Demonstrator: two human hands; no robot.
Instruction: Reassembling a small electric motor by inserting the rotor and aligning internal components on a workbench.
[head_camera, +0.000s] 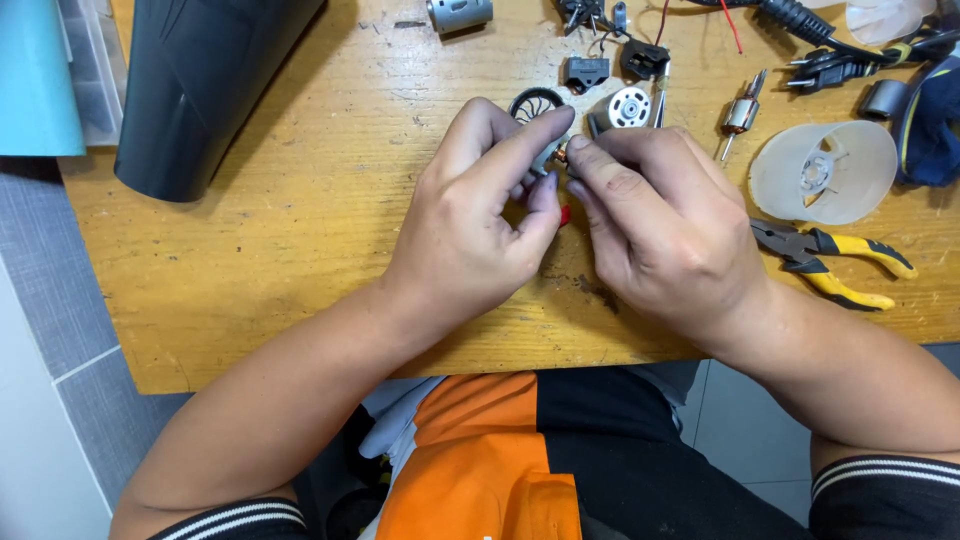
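A single head-worn camera looks steeply down, from close range, over the near edge of a scuffed wooden tabletop (250, 270). It faces the table's far edge, which lies beyond the top of the frame; the wearer's forearms and orange-and-black lap fill the bottom.

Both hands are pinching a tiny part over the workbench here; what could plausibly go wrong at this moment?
The small metal part, pinched only by fingertips of the left hand and right hand, could slip and vanish among the loose motor parts, such as the armature. The yellow-handled pliers by the right wrist could get knocked off the table.
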